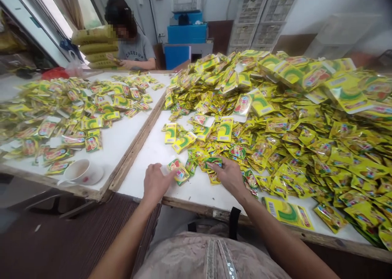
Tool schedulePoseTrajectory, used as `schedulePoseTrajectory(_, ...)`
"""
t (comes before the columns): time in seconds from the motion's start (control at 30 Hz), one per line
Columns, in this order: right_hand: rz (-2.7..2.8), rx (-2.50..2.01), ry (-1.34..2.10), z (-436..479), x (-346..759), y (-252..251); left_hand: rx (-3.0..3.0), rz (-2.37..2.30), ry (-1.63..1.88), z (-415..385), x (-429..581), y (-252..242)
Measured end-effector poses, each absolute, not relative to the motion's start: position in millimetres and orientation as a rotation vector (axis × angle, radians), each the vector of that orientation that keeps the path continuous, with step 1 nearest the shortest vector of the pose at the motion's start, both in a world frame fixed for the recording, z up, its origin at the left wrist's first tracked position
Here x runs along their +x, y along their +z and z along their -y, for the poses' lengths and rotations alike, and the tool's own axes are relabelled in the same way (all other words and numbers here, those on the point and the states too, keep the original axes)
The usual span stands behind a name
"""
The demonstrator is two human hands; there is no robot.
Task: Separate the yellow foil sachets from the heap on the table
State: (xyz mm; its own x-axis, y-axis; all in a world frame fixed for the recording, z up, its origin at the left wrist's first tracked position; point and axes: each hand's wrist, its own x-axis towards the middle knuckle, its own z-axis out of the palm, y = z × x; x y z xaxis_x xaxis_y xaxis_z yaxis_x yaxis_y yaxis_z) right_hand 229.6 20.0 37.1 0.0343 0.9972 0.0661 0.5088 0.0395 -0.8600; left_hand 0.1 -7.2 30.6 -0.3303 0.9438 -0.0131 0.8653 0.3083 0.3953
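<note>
The person's left hand [157, 183] is loosely spread, not closed around anything: its thumb reaches right to the edge of a small, flat yellow-and-green packet with red and white print [180, 172], while its other fingers stand off to the left. That packet lies near the front edge of a white-topped table with a raw wooden rim [134, 188]. The right hand [228, 175] has thumb and fingers brought together on a small, shiny green sachet [213, 161], which it appears to pinch just above the tabletop, to the right of the packet. Another crinkled green sachet [191, 166] lies between the two hands, and more small pouches lie just beyond them. A large heap of glossy yellow sachets [284, 144] covers the right side of the table, with flat yellow cards bearing a green curved band [349, 89] strewn over its top. One similar yellow card with a barcode [288, 213] lies at the front edge beside the right forearm. To the left, past a wooden seam, is a looser spread of yellow packets [92, 121], with a white cup of brownish liquid [76, 172] on a saucer near the corner. Across the table, a person in a grey T-shirt [136, 52] sits beside stacked yellow sacks [98, 48].
</note>
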Motion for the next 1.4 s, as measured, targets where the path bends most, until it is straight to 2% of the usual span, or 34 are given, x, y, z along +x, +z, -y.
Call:
schedulePoseTrajectory(0.1,1.630,-1.452,0.789,-43.6,206.9,40.1,1.623,-2.283,0.291,-1.6,16.7,30.5)
schedulePoseTrajectory(0.27,1.794,-1.377,0.764,-79.8,179.7,39.7,1.629,-2.107,0.383,-5.2,27.3,24.5)
schedulePoseTrajectory(0.43,1.906,-1.411,0.964,-89.2,181.6,38.5,1.611,-2.026,0.491,1.8,25.8,21.8)
schedulePoseTrajectory(0.6,2.007,-1.485,1.041,-84.6,199.1,45.8,1.559,-1.978,0.516,-1.3,29.9,19.0)
schedulePoseTrajectory(0.8,1.961,-1.539,1.119,-63.8,223.9,66.9,1.141,-1.485,0.951,1.6,36.3,5.0)
schedulePoseTrajectory(0.9,2.079,-1.496,1.075,-55.9,228.7,75.1,1.036,-1.360,1.037,8.0,41.7,5.8)
schedulePoseTrajectory(1.2,2.269,-1.476,0.832,-45.7,217.2,69.5,0.825,-1.049,1.020,18.7,47.6,22.4)
schedulePoseTrajectory(1.3,2.343,-1.428,0.886,-40.1,215.3,68.7,0.790,-1.022,0.990,20.1,46.2,24.0)
schedulePoseTrajectory(1.4,2.188,-1.382,1.030,-34.8,216.1,67.7,0.758,-1.009,0.981,20.0,44.0,22.6)
